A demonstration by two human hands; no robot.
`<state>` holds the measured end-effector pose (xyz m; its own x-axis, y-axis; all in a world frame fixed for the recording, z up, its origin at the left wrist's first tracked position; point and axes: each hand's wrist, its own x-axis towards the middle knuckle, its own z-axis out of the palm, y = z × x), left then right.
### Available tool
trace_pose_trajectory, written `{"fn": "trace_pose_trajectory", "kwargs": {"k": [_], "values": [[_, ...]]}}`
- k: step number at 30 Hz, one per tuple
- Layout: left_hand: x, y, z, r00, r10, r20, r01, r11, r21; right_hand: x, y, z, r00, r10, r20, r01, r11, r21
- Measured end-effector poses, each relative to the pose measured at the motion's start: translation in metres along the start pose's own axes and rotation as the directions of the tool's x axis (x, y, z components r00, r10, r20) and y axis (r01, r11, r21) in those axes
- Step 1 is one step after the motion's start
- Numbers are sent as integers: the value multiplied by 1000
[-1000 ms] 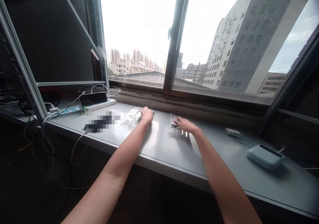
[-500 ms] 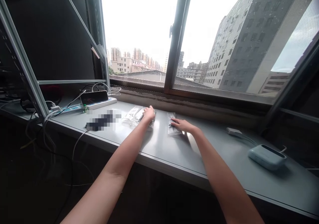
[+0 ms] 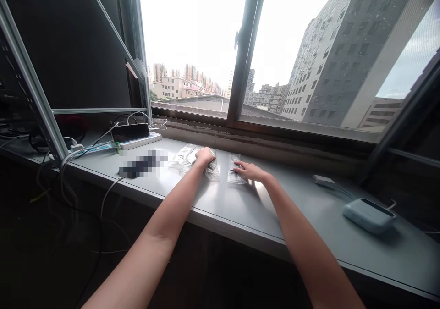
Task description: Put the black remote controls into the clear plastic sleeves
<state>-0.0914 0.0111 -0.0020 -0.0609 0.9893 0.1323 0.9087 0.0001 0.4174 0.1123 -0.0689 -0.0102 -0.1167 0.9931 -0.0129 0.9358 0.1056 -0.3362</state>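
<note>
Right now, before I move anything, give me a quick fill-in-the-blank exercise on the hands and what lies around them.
1. The person's ____ hand is over the narrower clear packet.
2. The other hand is on the wider plastic packaging, to the ____ of that packet in the picture.
3. The pale blue device lies nearer the picture's ____ side edge.
4. The small item beside the power strip is ____ in colour.

Missing words: right; left; right; green.
</note>
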Motion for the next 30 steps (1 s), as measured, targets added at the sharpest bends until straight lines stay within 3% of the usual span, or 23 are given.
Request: {"fn": "trace_pose_trajectory", "kwargs": {"k": [5,10,11,13,15,17,21,25,27,30], "values": [[-5,4,0,999,30,22,-32,995,93,-5,-6,-2,1000,-3,-10,2,998,-64],[-18,18,0,976,137,-169,-114,984,139,0,-5,3,996,-50,-77,48,999,-20],[-19,22,1,978,149,-148,-133,985,111,2,-4,4,993,-64,-97,67,997,27],[-18,27,5,987,161,-8,-161,987,9,7,-2,8,988,-86,-127,106,982,159],[-15,30,12,972,180,152,-159,977,-140,12,1,11,986,-76,-146,119,942,315],[-11,31,18,950,192,245,-105,939,-328,16,3,13,985,-25,-170,102,880,463],[-11,30,23,929,145,340,127,739,-661,17,6,14,985,82,-153,54,695,717],[-15,30,19,936,142,321,232,436,-869,11,1,7,988,86,-131,70,503,862],[-13,29,15,939,141,315,275,245,-930,10,-5,3,982,72,-177,127,446,886],[-7,27,10,936,124,330,331,11,-944,11,-11,-3,960,55,-273,224,430,874]]}}
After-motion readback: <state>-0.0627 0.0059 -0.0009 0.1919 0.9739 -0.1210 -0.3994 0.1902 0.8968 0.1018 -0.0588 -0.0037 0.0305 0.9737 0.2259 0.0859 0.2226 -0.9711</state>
